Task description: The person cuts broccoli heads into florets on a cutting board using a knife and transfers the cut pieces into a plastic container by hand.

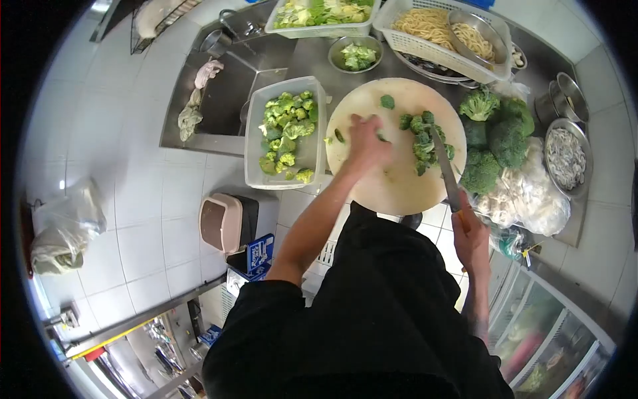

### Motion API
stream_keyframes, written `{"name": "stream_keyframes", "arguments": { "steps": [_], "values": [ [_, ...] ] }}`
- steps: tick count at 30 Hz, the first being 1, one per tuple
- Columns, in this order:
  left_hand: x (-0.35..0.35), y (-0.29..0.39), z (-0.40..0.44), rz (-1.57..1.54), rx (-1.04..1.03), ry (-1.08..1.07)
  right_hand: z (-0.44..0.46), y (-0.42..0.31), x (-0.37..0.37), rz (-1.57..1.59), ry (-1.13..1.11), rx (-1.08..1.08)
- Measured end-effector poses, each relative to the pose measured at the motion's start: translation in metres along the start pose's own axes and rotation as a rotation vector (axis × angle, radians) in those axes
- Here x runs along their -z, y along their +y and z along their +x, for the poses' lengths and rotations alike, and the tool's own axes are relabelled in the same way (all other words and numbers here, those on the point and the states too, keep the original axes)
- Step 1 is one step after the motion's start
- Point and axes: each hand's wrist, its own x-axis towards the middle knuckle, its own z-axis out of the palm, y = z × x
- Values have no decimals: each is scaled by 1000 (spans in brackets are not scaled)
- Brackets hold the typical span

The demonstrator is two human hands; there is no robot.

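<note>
My right hand (469, 233) is closed round the handle of a kitchen knife (446, 166). Its blade points away from me and lies against a heap of cut broccoli florets (420, 141) on the round cutting board (372, 193). Over the left half of the board is my left hand (369, 143), smeared by motion, so its grip cannot be made out. Small green pieces lie near its fingers, and a single floret (387, 102) sits farther back. Left of the board, a clear plastic tub (252, 156) holds several broccoli florets (287, 130).
Whole broccoli heads (508, 143) and a bagged pale food (525, 193) crowd the board's right side. Behind it stand a metal bowl of chopped greens (359, 57), a white basket of noodles (425, 26) and a basket of leaves (322, 13). A sink (222, 100) is at left.
</note>
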Motion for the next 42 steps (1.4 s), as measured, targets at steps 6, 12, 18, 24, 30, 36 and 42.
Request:
{"name": "stream_keyframes", "arguments": {
  "steps": [6,12,18,24,30,36,42],
  "values": [
    [112,-87,11,340,203,201,-6,9,4,25,-4,-21],
    [62,-39,75,-105,-258,-66,-4,14,3,28,45,29],
    [14,65,51,176,-437,-595,-8,7,11,29,102,-32],
    [-8,55,43,226,-421,-531,-25,19,12,68,155,-161],
    [-26,49,38,144,-318,-369,-29,31,10,66,179,-116],
    [-19,46,18,-2,-157,-370,-21,26,19,19,155,-147],
    [-44,57,-16,37,-115,-213,-12,32,16,44,143,-112]
  ]
}}
